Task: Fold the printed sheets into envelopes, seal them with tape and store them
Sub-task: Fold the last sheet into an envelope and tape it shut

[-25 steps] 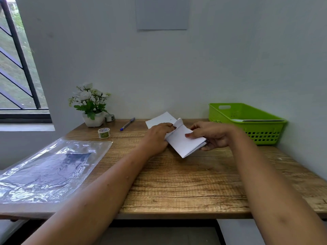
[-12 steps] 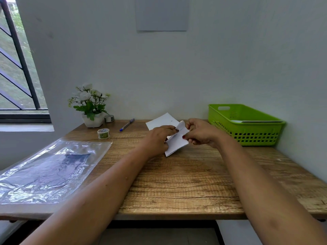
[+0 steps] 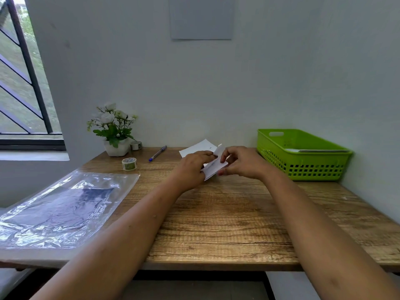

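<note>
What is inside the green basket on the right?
Flat pale paper pieces lie in the green basket, and only their top shows over its near rim. The basket's wall hides how many there are and anything beneath them.

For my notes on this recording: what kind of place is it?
Probably a small work corner at home or in an office: a wooden desk against a plain wall, a barred window, and a pen, tape and basket on the desk.
</note>
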Action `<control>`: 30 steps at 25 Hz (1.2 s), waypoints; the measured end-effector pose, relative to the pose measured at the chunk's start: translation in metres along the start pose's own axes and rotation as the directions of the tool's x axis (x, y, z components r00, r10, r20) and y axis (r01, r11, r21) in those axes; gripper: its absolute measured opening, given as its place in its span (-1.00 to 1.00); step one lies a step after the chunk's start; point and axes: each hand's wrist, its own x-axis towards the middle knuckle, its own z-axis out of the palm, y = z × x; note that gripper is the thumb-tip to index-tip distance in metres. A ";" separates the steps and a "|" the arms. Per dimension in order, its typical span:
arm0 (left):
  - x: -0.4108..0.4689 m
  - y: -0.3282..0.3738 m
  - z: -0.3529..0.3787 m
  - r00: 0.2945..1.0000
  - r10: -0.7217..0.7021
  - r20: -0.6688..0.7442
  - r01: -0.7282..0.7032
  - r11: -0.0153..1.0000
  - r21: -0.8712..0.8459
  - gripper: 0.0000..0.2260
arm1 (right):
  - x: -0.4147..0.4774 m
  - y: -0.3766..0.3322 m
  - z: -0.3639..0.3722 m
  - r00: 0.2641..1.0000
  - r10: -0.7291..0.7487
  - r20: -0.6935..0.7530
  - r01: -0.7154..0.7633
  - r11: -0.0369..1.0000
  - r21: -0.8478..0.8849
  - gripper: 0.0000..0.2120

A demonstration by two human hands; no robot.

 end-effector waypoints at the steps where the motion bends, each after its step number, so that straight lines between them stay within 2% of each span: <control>1: 0.000 -0.002 0.000 1.000 -0.009 -0.001 0.009 1.000 -0.011 -0.44 | 0.000 0.000 0.001 1.000 -0.012 0.020 0.012 1.000 -0.028 -0.77; 4: -0.001 -0.003 0.000 1.000 -0.007 -0.016 0.006 0.998 -0.069 -0.45 | 0.000 -0.001 0.006 0.997 -0.061 -0.048 0.057 0.995 -0.076 -0.85; 7: -0.004 0.004 -0.003 0.997 0.072 -0.038 -0.075 0.993 -0.095 -0.52 | 0.000 -0.003 0.007 0.976 -0.098 -0.193 0.066 0.984 -0.165 -0.81; 10: -0.004 0.011 -0.004 0.985 0.161 -0.064 -0.165 0.984 -0.071 -0.57 | -0.001 -0.006 0.010 0.922 -0.101 -0.373 0.011 0.972 -0.236 -0.59; 13: -0.003 0.013 -0.002 0.980 0.196 -0.037 -0.197 0.980 -0.030 -0.54 | 0.000 -0.001 0.012 0.909 -0.046 -0.414 -0.079 0.957 -0.280 -0.32; 16: -0.002 0.019 0.001 0.961 0.277 -0.022 -0.277 0.961 -0.015 -0.56 | 0.003 0.007 0.016 0.928 -0.002 -0.374 -0.144 0.920 -0.364 -0.28; 19: -0.001 0.023 0.001 0.950 0.311 -0.012 -0.311 0.950 -0.008 -0.61 | 0.005 0.009 0.017 0.931 0.057 -0.361 -0.166 0.946 -0.278 -0.37; 23: 0.000 0.021 0.002 0.952 0.306 0.019 -0.306 0.952 -0.006 -0.56 | 0.007 0.011 0.016 0.946 0.107 -0.305 -0.175 0.963 -0.205 -0.53; 27: 0.001 0.014 0.002 0.970 0.224 0.094 -0.224 0.974 -0.017 -0.50 | 0.005 0.011 0.005 0.986 0.131 -0.105 -0.141 0.986 -0.094 -0.57; 30: 0.000 0.006 0.003 0.980 0.109 0.167 -0.098 0.992 -0.075 -0.34 | -0.002 0.011 -0.003 0.956 0.231 0.183 -0.256 0.958 0.128 -0.68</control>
